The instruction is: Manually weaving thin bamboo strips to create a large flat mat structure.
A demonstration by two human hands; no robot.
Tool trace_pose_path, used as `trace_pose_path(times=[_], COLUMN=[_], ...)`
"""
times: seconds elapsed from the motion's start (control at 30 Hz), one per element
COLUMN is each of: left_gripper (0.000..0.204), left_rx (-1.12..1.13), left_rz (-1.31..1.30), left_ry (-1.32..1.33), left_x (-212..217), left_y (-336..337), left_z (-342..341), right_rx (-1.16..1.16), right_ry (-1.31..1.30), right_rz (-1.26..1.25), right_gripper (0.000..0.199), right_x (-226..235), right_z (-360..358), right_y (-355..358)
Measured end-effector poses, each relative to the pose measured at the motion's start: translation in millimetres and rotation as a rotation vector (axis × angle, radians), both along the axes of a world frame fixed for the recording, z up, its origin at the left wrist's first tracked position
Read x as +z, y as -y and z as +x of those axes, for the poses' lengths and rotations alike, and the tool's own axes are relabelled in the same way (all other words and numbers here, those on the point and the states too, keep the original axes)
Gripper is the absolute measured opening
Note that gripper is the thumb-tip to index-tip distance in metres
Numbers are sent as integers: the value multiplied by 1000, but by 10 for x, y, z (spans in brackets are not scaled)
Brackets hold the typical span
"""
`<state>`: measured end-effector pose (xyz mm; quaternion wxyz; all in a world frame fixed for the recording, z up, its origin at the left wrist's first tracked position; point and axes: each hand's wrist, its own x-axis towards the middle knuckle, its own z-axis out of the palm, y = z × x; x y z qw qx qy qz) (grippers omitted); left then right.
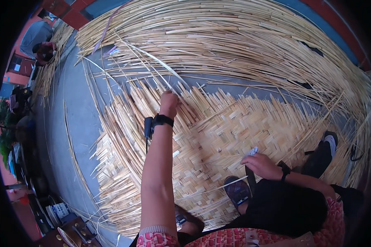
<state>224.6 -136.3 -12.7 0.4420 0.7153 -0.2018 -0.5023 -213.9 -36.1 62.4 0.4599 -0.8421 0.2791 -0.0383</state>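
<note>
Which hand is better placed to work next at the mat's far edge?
Probably the left hand: it is at that edge of the woven mat, while the right hand is nearer the body.

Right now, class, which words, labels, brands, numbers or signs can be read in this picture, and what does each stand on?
None can be read.
Blue-and-white boxy item at lower left: marks too small and blurred to read.
Pale mat woven from flat split strips: no lettering visible.
</note>
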Motion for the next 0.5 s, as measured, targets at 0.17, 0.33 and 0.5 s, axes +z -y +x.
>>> trace_pose_path(times=[0.17, 0.33, 0.5], left_gripper=[50, 50, 33], left_rx=[153, 93, 163], left_rz=[-128, -143, -196], left_ry=[-223, -198, -148], left_x=[25, 15, 320], left_y=[115, -27, 44], left_z=[-265, 70, -228], right_rx=[-182, -189, -154], right_ry=[-316, -729, -655], right_rz=[125, -193, -80], right_gripper=[25, 38, 33], right_x=[-162, -328, -406], right_z=[-711, -426, -449], right_y=[-445, -899, -1047])
